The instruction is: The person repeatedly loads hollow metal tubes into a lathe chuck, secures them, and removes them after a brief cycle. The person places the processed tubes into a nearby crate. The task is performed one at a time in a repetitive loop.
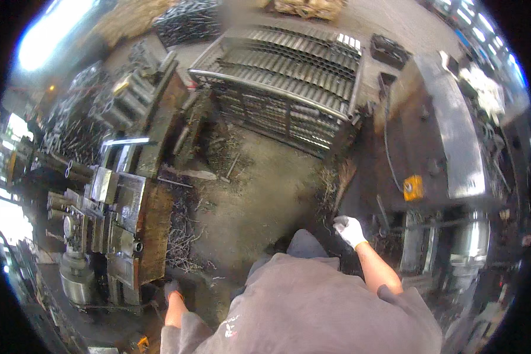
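Observation:
My right hand [349, 229], in a white work glove, hangs beside the dark machine on the right. Its fingers curl inward, and nothing shows in them, though the palm is hidden. My left hand [172, 287] is low on the left in a dark glove, just off the corner of a metal lathe [128, 241]; its fingers are too dim to make out. On that lathe sit a steel chuck [77, 278] and a carriage with a round dial [68, 226]. A yellow switch box [413, 188] is on the right machine, above my right hand.
Ahead stands a metal rack [287, 95] loaded with rows of metal bars or tubes. Metal shavings [183, 248] litter the concrete floor [248, 194] along the lathe's base. A thin rod [233, 166] lies on the floor. A dark crate [388, 51] is beyond the right machine.

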`<state>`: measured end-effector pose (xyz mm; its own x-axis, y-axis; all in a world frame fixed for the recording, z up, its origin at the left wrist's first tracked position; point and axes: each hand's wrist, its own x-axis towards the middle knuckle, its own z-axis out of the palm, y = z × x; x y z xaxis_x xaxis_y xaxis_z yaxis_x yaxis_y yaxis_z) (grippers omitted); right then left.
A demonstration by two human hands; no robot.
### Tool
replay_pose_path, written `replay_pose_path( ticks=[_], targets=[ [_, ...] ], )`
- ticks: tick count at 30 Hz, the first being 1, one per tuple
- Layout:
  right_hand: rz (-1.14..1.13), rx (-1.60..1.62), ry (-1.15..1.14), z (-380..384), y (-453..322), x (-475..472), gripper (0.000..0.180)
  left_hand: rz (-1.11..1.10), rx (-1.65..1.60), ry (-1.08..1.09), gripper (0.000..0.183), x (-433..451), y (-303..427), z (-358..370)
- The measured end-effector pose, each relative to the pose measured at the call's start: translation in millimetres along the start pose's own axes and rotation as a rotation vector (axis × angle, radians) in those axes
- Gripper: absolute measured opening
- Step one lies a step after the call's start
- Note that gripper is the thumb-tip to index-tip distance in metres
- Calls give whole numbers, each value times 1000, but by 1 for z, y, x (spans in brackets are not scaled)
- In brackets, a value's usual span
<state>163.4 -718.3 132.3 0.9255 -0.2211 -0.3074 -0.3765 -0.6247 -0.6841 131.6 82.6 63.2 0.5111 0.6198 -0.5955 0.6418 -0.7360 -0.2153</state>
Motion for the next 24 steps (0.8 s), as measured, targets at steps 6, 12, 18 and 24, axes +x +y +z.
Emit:
replay_pose_path(
  ticks=[6,12,18,24],
  targets=[
    [-413,-924,-739,48,65,119,20,494,57,101,33,-67,29,133],
    [585,32,-655,63,49,221,27,685,-59,-3,39,-125,107,137],
    [-594,-1240,-893,95,-11,314,29,67,-735,169,49,-130,139,51],
    [-685,-858,-779,170,-118,379,32,-145,-1229,375,31,-124,18,57]
  ],
)
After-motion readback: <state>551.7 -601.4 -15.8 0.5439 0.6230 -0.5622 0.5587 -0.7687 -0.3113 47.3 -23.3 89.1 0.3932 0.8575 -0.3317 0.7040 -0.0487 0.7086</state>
